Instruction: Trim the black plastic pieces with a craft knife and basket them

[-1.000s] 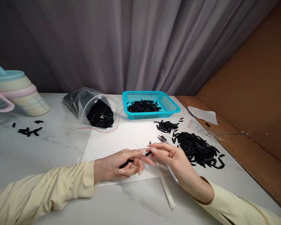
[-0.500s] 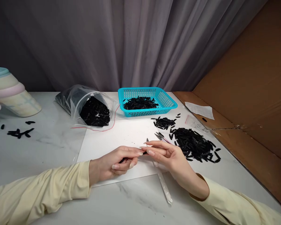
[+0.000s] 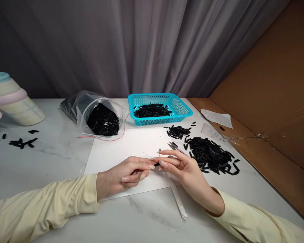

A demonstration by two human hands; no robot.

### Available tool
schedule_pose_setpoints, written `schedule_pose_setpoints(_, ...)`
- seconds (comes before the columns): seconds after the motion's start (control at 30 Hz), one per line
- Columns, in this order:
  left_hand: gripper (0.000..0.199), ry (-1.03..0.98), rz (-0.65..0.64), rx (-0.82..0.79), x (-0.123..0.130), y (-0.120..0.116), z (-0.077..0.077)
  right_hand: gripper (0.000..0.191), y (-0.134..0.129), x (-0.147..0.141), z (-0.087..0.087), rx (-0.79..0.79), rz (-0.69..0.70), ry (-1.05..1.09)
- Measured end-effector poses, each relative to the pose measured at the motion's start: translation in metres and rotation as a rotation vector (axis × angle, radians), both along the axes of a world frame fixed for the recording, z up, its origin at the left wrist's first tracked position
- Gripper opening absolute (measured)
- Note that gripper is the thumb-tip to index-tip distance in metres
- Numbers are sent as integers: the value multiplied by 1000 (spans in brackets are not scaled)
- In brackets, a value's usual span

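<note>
Over a white sheet (image 3: 111,152), my two hands meet around a small, slender black strip (image 3: 156,164). My left hand (image 3: 128,174) is closed on it from the left, and more black shows under its curled fingers. The thumb and fingers of my right hand (image 3: 183,168) pinch the strip's other end, while the index finger stays raised. Fingers cover most of the strip. Below my right hand lies a slim tool with a white wrapped handle (image 3: 176,199) and a dark pointed tip. Scissors (image 3: 172,145) with a pinkish handle lie just behind that hand, partly hidden.
A large heap of black strips (image 3: 210,155) and a smaller pile (image 3: 178,132) lie on the right. Behind stand a blue basket (image 3: 162,120) and an open plastic bag (image 3: 78,111), both holding strips. On the left are loose strips (image 3: 21,143) and a pastel cup (image 3: 27,108). Cardboard (image 3: 276,74) borders the right.
My hands hold nearly the same pose around the black strip, with only slight finger movement. The whole view has shifted very slightly.
</note>
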State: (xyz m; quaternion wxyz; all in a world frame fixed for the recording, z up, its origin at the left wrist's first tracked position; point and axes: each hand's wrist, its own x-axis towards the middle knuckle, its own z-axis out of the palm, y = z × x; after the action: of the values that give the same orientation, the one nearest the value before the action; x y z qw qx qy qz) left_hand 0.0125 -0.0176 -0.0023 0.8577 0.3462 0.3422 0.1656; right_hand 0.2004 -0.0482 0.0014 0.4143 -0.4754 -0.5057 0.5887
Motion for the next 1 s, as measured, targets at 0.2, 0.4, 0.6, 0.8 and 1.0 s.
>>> schedule_pose_setpoints(0.2,10,8,29,-8,0,-1,1,26,-1,4,-5,234,-2,-180)
schedule_pose_setpoints(0.4,13,-2,55,-20,1,-3,5,33,-4,6,-10,527,85,-320)
schedule_pose_setpoints(0.6,13,27,22,34,2,-2,4,50,-6,4,-14,726,226,-464)
schedule_pose_setpoints(0.8,20,59,-9,81,1,-4,4,55,-7,3,-13,699,348,-452)
schedule_pose_setpoints(1.0,15,86,-24,80,2,-4,7,52,-5,7,-9,639,410,-428)
